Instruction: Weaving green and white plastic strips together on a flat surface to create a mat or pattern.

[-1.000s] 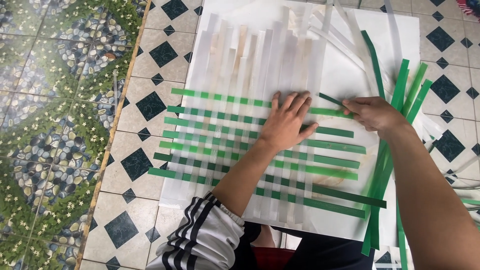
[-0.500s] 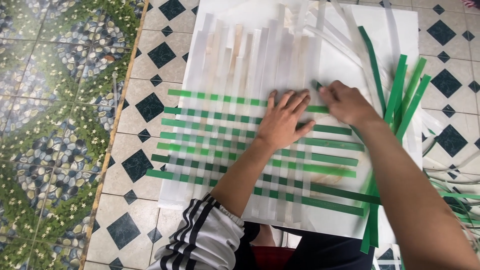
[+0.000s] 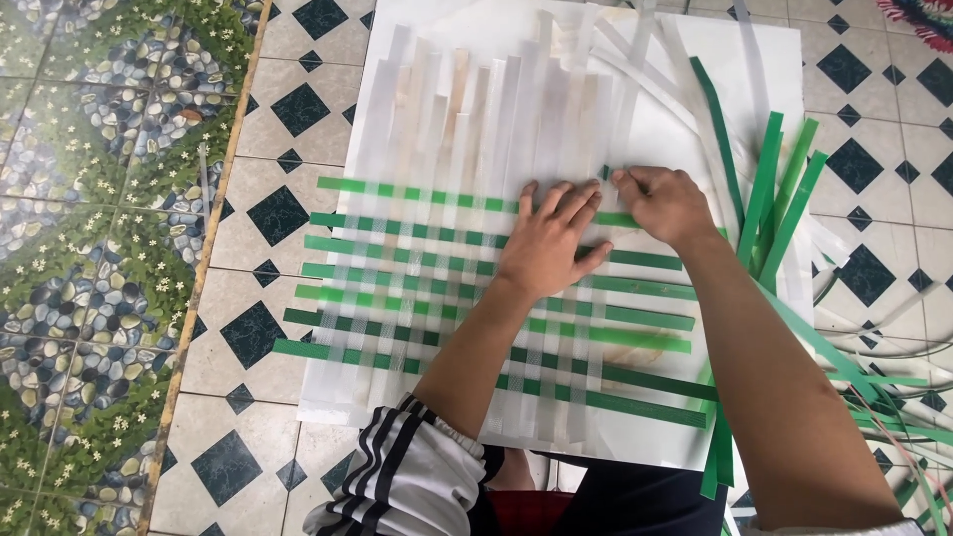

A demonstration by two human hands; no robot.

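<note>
Pressing flat, your left hand lies with fingers spread on the woven mat, palm down over its middle rows just right of centre. Your right hand sits just beside it, at the mat's upper right, fingertips pinched together on the end of the top green strip, where that strip meets the white uprights.

Around your hands, the mat shows about seven green strips running across, laced over and under the white strips that run away from you. The lower rows look settled; the top row is the one in hand. Above it, the white strips stand loose and unwoven for a long stretch, so by my judgement roughly half the weave is made and the upper half is left.

Right of the mat, a bundle of spare green strips fans out, ready to hand. Under the mat lies a white sheet, and under that the tiled floor with its dark diamonds.
</note>
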